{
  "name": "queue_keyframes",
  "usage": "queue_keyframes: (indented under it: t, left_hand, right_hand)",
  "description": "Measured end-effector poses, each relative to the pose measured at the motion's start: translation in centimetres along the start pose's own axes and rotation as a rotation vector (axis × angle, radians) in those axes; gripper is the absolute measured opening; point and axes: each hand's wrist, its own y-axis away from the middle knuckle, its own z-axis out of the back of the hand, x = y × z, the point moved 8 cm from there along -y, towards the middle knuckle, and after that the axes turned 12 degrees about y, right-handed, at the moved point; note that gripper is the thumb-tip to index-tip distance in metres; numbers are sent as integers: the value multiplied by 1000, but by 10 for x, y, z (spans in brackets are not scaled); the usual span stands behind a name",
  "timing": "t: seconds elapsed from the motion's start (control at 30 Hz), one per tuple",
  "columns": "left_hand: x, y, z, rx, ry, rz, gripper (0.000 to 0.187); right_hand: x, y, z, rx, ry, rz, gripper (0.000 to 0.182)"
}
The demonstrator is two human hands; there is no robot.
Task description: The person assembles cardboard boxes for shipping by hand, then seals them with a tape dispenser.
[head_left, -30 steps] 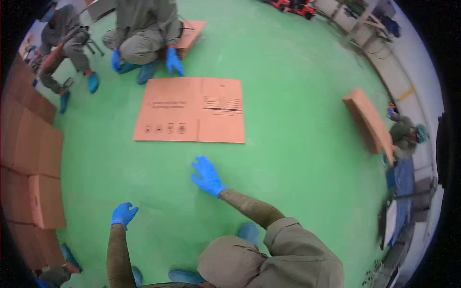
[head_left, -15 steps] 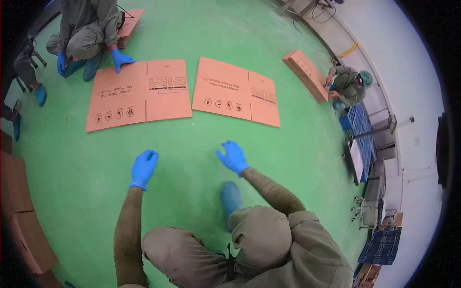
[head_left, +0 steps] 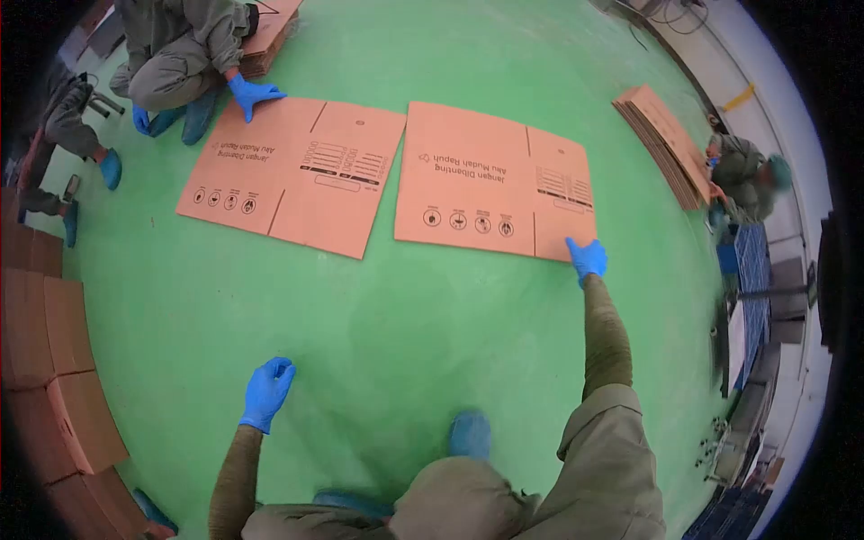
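Observation:
Two flat printed cardboard sheets lie on the green floor, a left sheet (head_left: 292,175) and a right sheet (head_left: 486,180). My right hand (head_left: 587,259), in a blue glove, is at the lower right corner of the right sheet, with thumb and fingers around its edge. Low on the left, my left hand (head_left: 267,393) hangs over the floor with its fingers curled in; whether anything is inside them cannot be made out. A co-worker's gloved hand (head_left: 255,94) rests on the upper left corner of the left sheet.
A crouching co-worker (head_left: 171,67) is at the upper left, beside a cardboard stack (head_left: 270,36). At the right another person (head_left: 751,180) squats by a second stack (head_left: 666,144). Brown boxes (head_left: 67,328) line the left edge. A blue rack (head_left: 751,288) stands at the right.
My right hand has reached out to the right sheet's lower right corner. The left sheet has turned, its right end now nearer me. My left hand stays curled.

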Motion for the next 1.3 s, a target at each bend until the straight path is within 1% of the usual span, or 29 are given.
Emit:
queue_keyframes:
  t: [0.03, 0.07, 0.13, 0.2, 0.27, 0.33, 0.37, 0.43, 0.5, 0.53, 0.6, 0.63, 0.7, 0.77, 0.83, 0.9, 0.93, 1.0, 1.1, 1.2, 1.23, 1.3]
  left_hand:
    - [-16, -5, -1, 36, -62, 11, 34]
    - [-42, -15, -8, 58, -103, -19, 36]
    - [-97, -51, -35, 124, -192, -80, 40]
    - [-142, -99, -68, 140, -233, -252, 50]
    - [-181, -156, -103, -8, -241, -405, 61]
    - [-196, -219, -142, -172, -213, -322, 65]
    - [-212, -231, -152, -250, -238, -266, 64]
    - [-235, -245, -166, -380, -284, -152, 64]
    - [-251, -241, -176, -271, -333, -262, 61]
    - [-254, -240, -175, -210, -366, -314, 60]
    - [-248, -236, -171, -196, -316, -444, 57]
    - [-244, -222, -160, -201, -285, -517, 56]
    - [-228, -194, -148, -127, -276, -523, 55]
    - [-228, -156, -166, -61, -297, -564, 54]
    - [-231, -123, -182, 12, -343, -637, 54]
    - [-234, -106, -188, 49, -351, -639, 55]
    - [-232, -100, -192, 69, -355, -630, 55]
    - [-222, -99, -205, 41, -415, -638, 58]
    - [-204, -95, -226, 40, -499, -579, 62]
    - [-182, -90, -238, 72, -555, -479, 68]
    - [-176, -86, -243, 83, -566, -448, 70]
    - [-147, -95, -203, -247, -439, -250, 73]
  right_hand:
    - [-7, -23, 0, -1, -10, -27, 86]
    - [-10, -42, -4, -1, -20, -56, 88]
    - [-9, -72, -17, -15, -84, -35, 92]
    - [-11, -77, -29, 12, -142, -17, 94]
    - [1, -65, -31, 48, -221, 13, 93]
    - [-1, -53, -30, 57, -201, -39, 88]
    - [-12, -50, -29, 52, -188, -58, 86]
    - [-48, -57, -87, -218, -391, -72, 71]
    - [-52, -40, -101, 133, -544, -86, 64]
    - [-41, -20, -109, 318, -620, -98, 60]
    - [-15, 12, -102, 390, -638, -56, 56]
    - [2, 34, -91, 413, -654, -25, 54]
    - [29, 67, -74, -47, -686, 45, 51]
    - [42, 100, -8, -319, -464, 156, 44]
    - [54, 125, -8, -107, -786, 320, 44]
    - [70, 175, 7, 109, -777, 571, 41]
    - [67, 193, 20, 61, -701, 628, 40]
    - [67, 217, 36, -27, -559, 745, 38]
    - [45, 185, 22, -175, -523, 646, 44]
    - [48, 160, -10, -177, -337, 535, 58]
    - [47, 162, -26, -109, -339, 504, 63]
    - [67, 178, -60, 20, -343, 425, 74]
